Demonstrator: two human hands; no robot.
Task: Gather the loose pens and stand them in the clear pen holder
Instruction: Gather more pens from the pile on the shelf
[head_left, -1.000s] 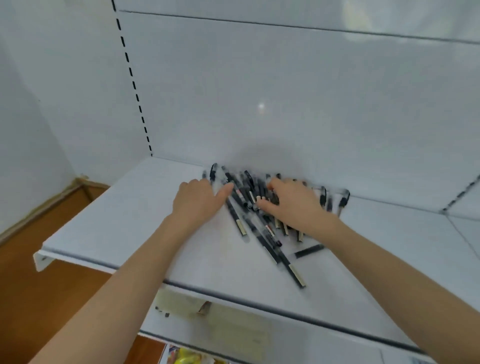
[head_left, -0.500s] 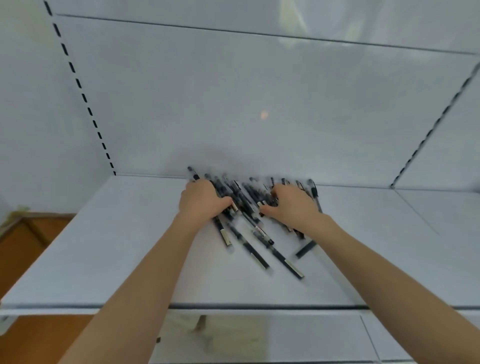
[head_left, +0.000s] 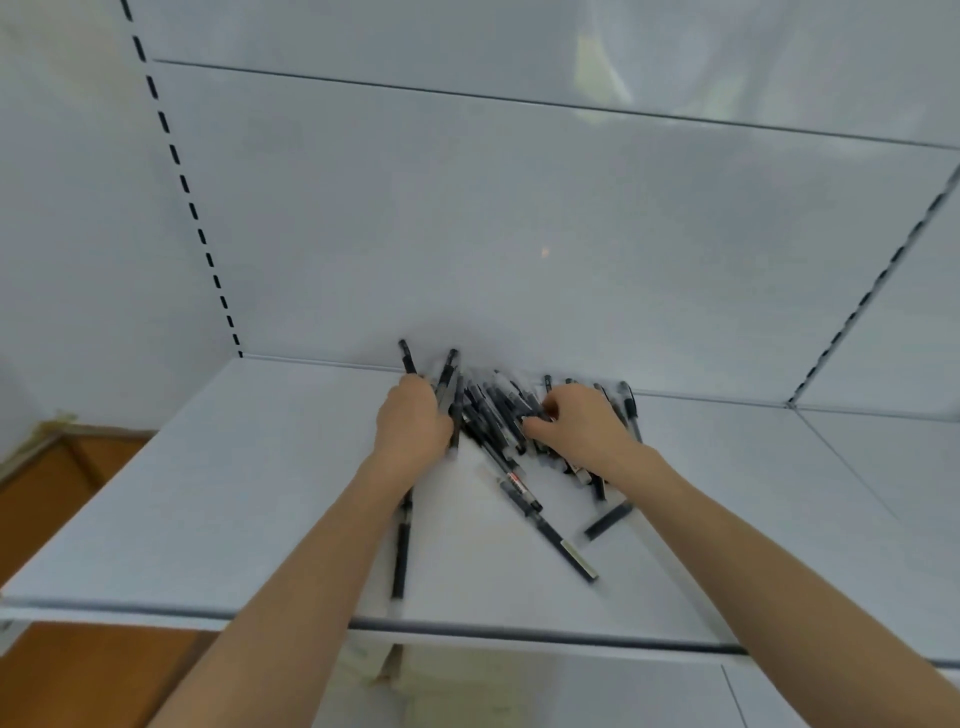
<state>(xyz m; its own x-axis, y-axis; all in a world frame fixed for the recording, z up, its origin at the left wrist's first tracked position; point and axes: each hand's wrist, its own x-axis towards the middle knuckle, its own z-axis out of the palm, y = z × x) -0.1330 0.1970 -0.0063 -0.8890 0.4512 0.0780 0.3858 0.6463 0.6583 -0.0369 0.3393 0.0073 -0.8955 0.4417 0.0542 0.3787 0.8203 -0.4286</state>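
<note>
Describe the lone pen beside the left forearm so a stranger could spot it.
On the white shelf, find the left hand gripping pens at the pile's left edge. Follow that forearm toward the shelf's front edge to an all-dark pen lying beside it. Unlike the fanned pile, it lies alone, pointing almost straight front to back.
</note>
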